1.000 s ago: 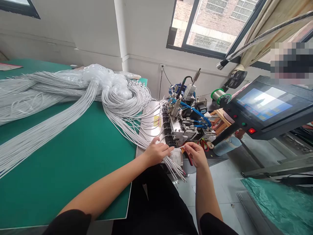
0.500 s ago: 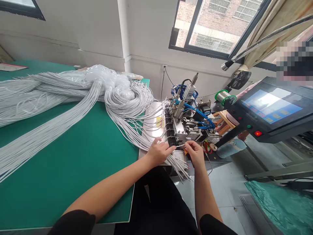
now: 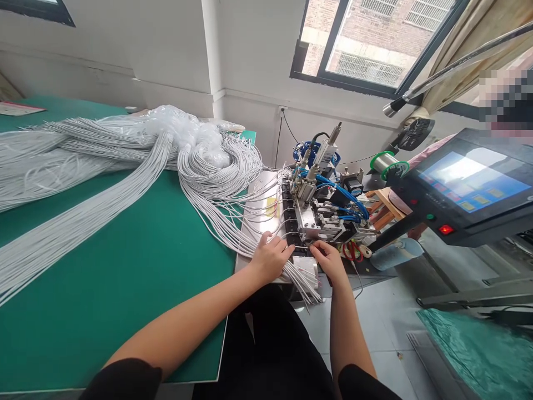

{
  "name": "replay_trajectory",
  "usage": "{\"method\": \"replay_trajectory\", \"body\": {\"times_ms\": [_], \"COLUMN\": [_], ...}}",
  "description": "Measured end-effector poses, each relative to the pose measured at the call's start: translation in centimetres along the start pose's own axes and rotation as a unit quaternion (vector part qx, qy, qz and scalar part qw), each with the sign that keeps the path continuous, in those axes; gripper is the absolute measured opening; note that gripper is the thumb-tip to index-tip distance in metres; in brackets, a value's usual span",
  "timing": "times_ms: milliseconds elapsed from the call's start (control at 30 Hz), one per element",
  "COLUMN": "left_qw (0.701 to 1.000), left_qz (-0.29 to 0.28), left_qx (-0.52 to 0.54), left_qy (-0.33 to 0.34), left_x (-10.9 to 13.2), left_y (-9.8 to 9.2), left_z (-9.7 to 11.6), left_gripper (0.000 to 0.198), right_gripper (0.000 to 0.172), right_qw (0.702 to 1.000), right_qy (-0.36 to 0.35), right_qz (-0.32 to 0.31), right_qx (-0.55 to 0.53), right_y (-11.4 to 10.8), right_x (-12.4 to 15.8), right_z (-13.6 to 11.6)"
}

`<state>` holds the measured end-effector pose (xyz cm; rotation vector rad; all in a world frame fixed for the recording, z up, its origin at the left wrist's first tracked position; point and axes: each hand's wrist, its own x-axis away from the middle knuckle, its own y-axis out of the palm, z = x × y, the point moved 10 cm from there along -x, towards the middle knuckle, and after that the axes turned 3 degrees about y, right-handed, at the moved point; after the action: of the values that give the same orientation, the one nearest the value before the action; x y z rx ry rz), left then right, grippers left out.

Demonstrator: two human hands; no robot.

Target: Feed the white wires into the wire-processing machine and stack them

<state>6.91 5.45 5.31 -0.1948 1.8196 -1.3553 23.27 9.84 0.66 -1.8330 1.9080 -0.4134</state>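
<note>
My left hand (image 3: 271, 257) rests curled on a fan of thin white wires (image 3: 300, 281) at the near end of a metal plate (image 3: 257, 219). My right hand (image 3: 328, 260) is beside it, fingers pinched on one white wire end at the black slotted fixture (image 3: 292, 229) of a small machine (image 3: 320, 208). Both hands sit close together at the machine's front. The wire ends spread out past the table edge below my hands.
Large bundles of white wires (image 3: 104, 166) cover the green table (image 3: 125, 278) to the left. A touchscreen control panel (image 3: 466, 191) with a red button stands right of the machine. A wire spool (image 3: 381, 162), a window and grey floor lie beyond.
My right hand has moved forward and down from mid-air to the black fixture, bringing the wire end with it. My left hand stays on the wire fan.
</note>
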Motion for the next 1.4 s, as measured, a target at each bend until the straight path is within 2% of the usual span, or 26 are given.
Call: {"method": "replay_trajectory", "body": {"times_ms": [167, 333, 467, 633, 733, 867, 967, 1067, 1233, 1400], "left_qw": [1.0, 1.0, 1.0, 1.0, 1.0, 1.0, 1.0, 1.0, 0.999, 0.999], "left_qz": [-0.024, -0.024, -0.015, 0.005, 0.005, 0.013, 0.014, 0.004, -0.016, -0.019], "left_qx": [0.017, 0.016, 0.017, 0.019, 0.023, 0.022, 0.022, 0.027, 0.035, 0.039], "left_qy": [0.004, -0.002, 0.002, 0.003, 0.002, -0.001, -0.002, -0.003, -0.005, -0.009], "left_x": [0.0, 0.0, 0.1, 0.2, 0.2, 0.2, 0.2, 0.2, 0.1, 0.1], "left_y": [0.6, 0.6, 0.3, -0.1, -0.1, -0.2, -0.3, -0.2, 0.2, 0.4], "left_z": [-0.1, -0.2, -0.1, -0.1, -0.1, -0.2, -0.1, -0.2, -0.2, -0.3], "left_gripper": [0.043, 0.044, 0.043, 0.04, 0.04, 0.038, 0.038, 0.04, 0.045, 0.042], "right_gripper": [0.029, 0.033, 0.037, 0.036, 0.036, 0.032, 0.031, 0.029, 0.028, 0.029], "right_qw": [0.989, 0.958, 0.965, 0.989, 0.997, 0.994, 0.989, 0.992, 1.0, 0.998], "right_qy": [0.052, 0.115, 0.111, 0.068, 0.058, 0.018, 0.002, 0.001, -0.007, -0.033], "right_qz": [-0.005, 0.005, 0.028, 0.079, 0.026, -0.106, -0.15, -0.123, -0.014, 0.048], "right_qx": [-0.14, -0.264, -0.234, -0.1, -0.055, -0.012, 0.008, 0.002, -0.003, -0.021], "right_y": [1.3, 2.6, 1.8, -1.9, -2.7, -1.3, -0.4, -0.5, -1.9, -2.0], "right_x": [-0.5, -0.3, 0.4, 2.6, 4.3, 6.2, 6.8, 6.5, 5.1, 4.0], "right_z": [1.9, 3.6, 3.8, 2.0, 0.2, -2.5, -3.1, -2.8, -2.6, -4.3]}}
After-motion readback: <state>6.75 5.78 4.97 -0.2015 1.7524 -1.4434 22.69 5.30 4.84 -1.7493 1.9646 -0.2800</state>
